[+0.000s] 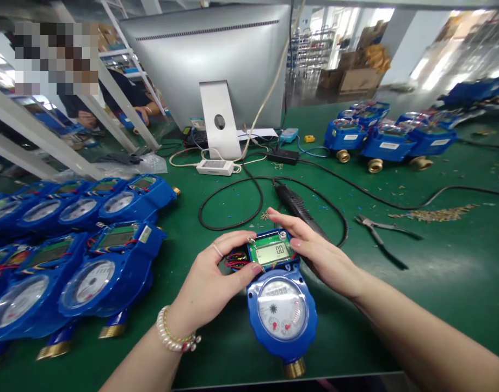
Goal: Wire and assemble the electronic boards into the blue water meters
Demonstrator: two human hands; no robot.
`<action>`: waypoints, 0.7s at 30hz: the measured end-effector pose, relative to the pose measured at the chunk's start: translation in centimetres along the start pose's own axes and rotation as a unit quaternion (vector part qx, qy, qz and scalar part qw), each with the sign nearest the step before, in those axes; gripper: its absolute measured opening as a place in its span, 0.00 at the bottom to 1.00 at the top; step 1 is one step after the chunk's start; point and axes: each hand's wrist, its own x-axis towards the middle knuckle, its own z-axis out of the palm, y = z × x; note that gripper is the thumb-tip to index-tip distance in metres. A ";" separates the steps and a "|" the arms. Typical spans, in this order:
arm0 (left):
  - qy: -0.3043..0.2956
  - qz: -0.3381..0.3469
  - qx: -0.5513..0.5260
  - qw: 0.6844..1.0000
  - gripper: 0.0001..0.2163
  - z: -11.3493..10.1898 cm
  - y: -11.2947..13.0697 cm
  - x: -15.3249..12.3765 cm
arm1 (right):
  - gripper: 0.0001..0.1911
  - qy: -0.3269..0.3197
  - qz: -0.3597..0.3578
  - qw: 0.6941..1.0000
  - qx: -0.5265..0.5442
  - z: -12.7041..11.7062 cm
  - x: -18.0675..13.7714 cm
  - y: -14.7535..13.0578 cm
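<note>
A blue water meter (282, 310) with a round white dial and a brass end lies in front of me. In its upper housing sits a green circuit board, its LCD (272, 253) lit and reading 0.0. My left hand (216, 272) grips the left side of the housing, thumb at the board's lower corner and fingers along the top edge. Red and dark wires (236, 260) bunch beside that thumb. On the other side, my right hand (318, 247) holds the housing's right edge with its fingertips, the index finger stretched above it. The undersides of the fingers are hidden.
Rows of blue meters (110, 272) stand at left; more (390, 139) stand back right. A black corded electric screwdriver (296, 204) lies behind my right hand. Pliers (380, 237) and small brass screws (432, 212) lie at right. A monitor (216, 65) stands behind; a person's hand (145, 113) shows back left.
</note>
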 end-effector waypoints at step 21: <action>-0.043 -0.050 -0.066 0.996 0.20 0.1 -0.6 0.0 | 0.25 0.053 0.079 0.982 0.164 1.7 -1.7 0.7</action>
